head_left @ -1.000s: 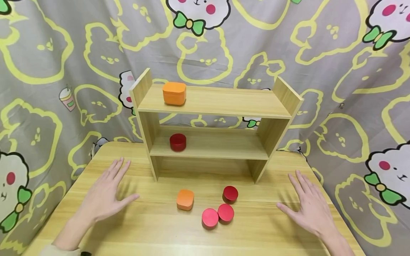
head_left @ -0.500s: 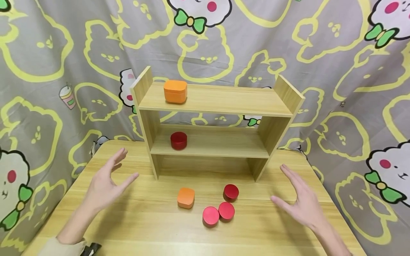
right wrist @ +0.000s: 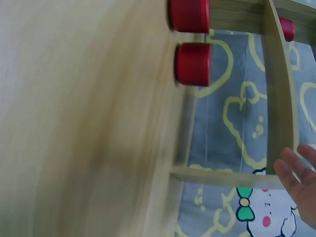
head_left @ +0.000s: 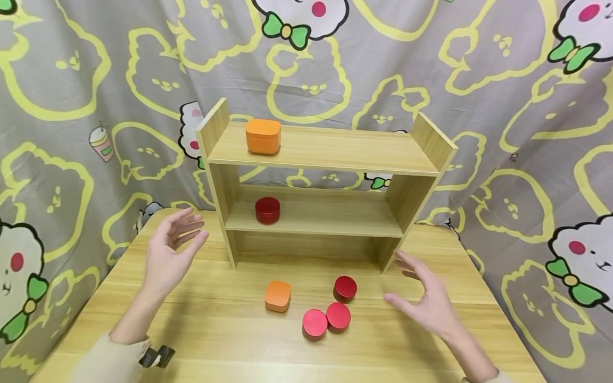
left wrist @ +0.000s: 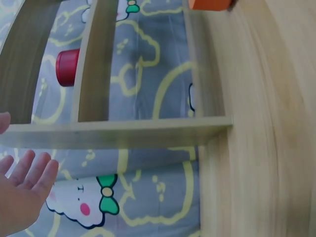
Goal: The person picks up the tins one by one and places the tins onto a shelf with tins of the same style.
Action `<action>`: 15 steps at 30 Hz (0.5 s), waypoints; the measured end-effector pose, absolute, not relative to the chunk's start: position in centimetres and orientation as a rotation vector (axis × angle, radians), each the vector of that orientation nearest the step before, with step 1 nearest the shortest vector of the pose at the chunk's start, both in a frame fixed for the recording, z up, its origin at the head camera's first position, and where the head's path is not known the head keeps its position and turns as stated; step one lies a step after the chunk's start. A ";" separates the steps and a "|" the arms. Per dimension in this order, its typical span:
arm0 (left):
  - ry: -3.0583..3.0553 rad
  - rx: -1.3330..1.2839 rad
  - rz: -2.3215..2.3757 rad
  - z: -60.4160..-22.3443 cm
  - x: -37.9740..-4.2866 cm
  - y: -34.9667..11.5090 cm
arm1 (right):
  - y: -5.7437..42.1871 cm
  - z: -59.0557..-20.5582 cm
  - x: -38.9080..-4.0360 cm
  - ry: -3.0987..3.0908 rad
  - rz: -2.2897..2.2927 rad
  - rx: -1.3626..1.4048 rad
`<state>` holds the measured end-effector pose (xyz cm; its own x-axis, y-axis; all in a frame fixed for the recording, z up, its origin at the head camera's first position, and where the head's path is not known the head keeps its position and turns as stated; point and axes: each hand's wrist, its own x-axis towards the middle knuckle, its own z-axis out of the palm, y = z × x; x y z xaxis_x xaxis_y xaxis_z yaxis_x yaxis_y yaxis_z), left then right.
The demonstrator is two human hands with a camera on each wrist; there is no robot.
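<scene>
In the head view my left hand (head_left: 170, 252) hovers over the table left of the wooden shelf (head_left: 311, 232), fingers loosely bent and holding nothing. My right hand (head_left: 426, 298) is raised at the shelf's right front, thumb apart from the fingers, also without anything in it. Nearest to it on the table stands a dark red round tin (head_left: 345, 288). Two more red round tins, one at the front (head_left: 314, 323) and another touching it (head_left: 338, 316), sit closer to me. An orange rounded-square tin (head_left: 278, 296) lies to their left.
On the top board rests an orange box (head_left: 263, 136), toward the left. Below it, a red round tin (head_left: 267, 210) stands on the middle board. A patterned curtain (head_left: 306, 69) hangs behind and beside the wooden table (head_left: 230, 346).
Both hands have lifted from low, flat positions over the table and moved inward toward the shelf, their fingers bending more. The tins and the shelf have stayed put.
</scene>
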<state>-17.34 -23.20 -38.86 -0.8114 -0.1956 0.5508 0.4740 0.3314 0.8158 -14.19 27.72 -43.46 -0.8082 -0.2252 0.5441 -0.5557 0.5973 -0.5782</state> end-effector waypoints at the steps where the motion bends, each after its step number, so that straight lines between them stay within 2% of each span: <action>1: -2.015 -0.245 -1.534 -38.9 -17.6 -23.0 | 27.5 -43.6 -14.3 -2.413 1.084 0.632; 15: -1.928 -0.197 -1.631 -38.6 -20.1 -20.6 | 24.7 -47.2 -16.1 -2.475 1.176 0.738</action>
<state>-20.12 -20.64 -38.58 -0.8096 -0.2600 0.5262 0.4759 0.2340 0.8478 -16.06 24.74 -47.18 -0.8221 -0.3197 0.4712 -0.5672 0.5324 -0.6284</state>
